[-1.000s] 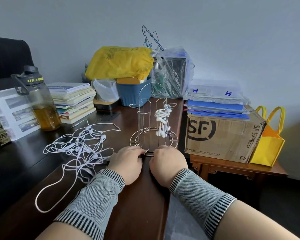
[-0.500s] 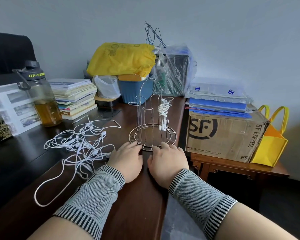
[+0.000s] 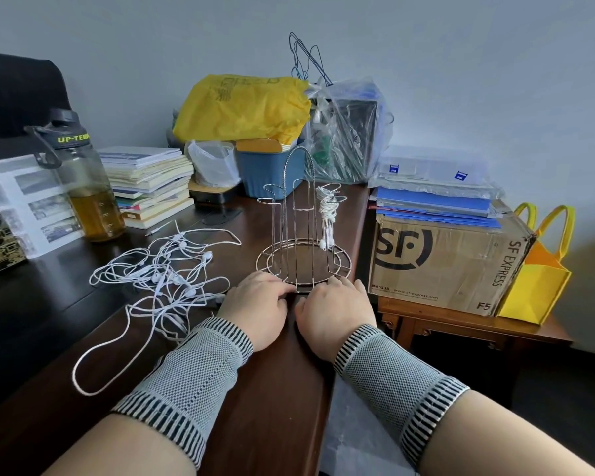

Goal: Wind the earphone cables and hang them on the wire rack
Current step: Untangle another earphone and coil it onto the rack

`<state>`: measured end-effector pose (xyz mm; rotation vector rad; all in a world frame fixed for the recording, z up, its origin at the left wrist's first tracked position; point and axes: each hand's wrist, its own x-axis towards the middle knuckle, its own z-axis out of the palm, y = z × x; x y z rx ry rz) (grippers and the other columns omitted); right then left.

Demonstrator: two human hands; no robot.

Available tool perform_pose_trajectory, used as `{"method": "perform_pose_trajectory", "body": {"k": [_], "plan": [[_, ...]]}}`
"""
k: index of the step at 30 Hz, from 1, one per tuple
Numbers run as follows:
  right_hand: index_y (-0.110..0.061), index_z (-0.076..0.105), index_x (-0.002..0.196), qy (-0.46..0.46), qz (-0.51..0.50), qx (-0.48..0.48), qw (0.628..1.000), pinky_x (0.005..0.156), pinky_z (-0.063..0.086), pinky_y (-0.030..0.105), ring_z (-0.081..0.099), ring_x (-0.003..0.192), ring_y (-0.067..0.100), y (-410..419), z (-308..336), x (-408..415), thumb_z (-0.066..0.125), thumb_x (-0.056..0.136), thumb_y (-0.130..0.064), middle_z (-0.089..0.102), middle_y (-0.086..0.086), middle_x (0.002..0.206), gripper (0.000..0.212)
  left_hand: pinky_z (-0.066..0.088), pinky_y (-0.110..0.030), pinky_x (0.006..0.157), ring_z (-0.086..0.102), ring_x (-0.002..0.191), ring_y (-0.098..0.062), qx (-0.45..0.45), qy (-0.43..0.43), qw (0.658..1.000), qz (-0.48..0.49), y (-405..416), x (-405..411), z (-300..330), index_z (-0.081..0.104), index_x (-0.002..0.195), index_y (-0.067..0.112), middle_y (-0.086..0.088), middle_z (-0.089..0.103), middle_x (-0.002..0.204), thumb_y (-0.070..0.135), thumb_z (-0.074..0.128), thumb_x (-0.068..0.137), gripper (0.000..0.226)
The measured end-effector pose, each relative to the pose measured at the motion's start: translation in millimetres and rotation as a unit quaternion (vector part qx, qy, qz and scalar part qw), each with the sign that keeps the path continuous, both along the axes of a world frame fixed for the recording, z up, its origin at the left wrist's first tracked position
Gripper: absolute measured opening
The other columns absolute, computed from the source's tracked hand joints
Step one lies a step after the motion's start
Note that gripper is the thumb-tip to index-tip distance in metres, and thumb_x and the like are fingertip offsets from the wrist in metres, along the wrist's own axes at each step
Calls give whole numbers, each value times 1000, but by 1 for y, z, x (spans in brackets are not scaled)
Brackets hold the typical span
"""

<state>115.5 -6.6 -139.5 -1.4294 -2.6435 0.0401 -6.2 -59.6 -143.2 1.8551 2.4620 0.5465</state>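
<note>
Both hands lie palm-down on the desk [image 3: 282, 389], left hand [image 3: 256, 309] and right hand [image 3: 334, 314] with relaxed fingers touching the wire rack [image 3: 301, 249] base — gripping nothing. One wound earphone [image 3: 327, 213] hangs on it; tangled cables [image 3: 162, 280] lie left.
</note>
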Motion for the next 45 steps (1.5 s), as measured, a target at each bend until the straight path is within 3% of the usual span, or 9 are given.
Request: {"method": "perform_pose_trajectory", "body": {"k": [9,13,17,22,27,32,37,42,45], "plan": [[-6,37,142,27,30,25,999,117,14,47,22,143,28,1,0,2,21,98,-34,36,9,148,55,24,-32,118,24,145,-12,13,19,1000,0,0,7,1,50,140,28,11,41,151,16,41,99,44],[0,61,116,131,167,96,972,94,47,42,57,108,38,-6,-2,-6,50,90,-13,60,17,116,31,39,-30,103,52,123,-20,88,-6,995,57,-6,10,13,66,121,19,2,60,131,10,49,91,35],[-5,59,121,143,180,-26,973,92,46,35,56,108,33,-8,5,-14,48,88,-3,52,11,123,35,44,-27,92,60,111,-23,119,-95,972,177,-17,-16,41,70,115,27,3,64,126,5,47,91,40],[-16,68,113,320,104,-191,922,96,42,20,61,107,19,-25,13,-48,50,89,-6,67,3,115,32,51,-38,94,61,109,-28,109,-93,955,261,-37,-78,56,70,118,20,-5,64,128,0,46,93,40],[-19,72,100,378,76,-255,887,88,53,28,67,90,18,-28,13,-88,49,88,-3,72,2,98,30,49,-30,66,61,84,-27,26,-62,969,236,-49,-102,20,67,122,28,-6,60,134,-4,46,89,50],[-19,72,99,339,103,-213,911,78,49,23,64,84,18,-25,13,-97,47,88,-4,71,2,92,31,49,-35,87,60,104,-26,34,2,978,207,-44,-109,15,73,106,30,-3,63,123,9,55,92,31],[-20,69,91,385,110,-233,886,57,43,10,56,50,-3,-21,10,-94,48,88,-3,61,-10,65,27,48,-34,76,62,90,-25,129,8,967,219,-47,-104,23,76,98,23,-4,68,103,23,60,95,17],[-21,67,97,504,77,-235,828,80,49,26,58,73,11,-17,10,-89,54,87,-9,66,-4,84,21,50,-39,80,60,88,-21,245,8,958,148,-46,-90,35,76,99,28,2,70,95,30,63,93,15],[-24,64,96,538,95,-222,808,80,50,32,56,69,12,-19,10,-80,57,85,-10,62,-6,74,20,46,-35,80,57,91,-21,250,45,965,72,-41,-77,37,77,97,30,7,71,94,27,67,91,13]]}}
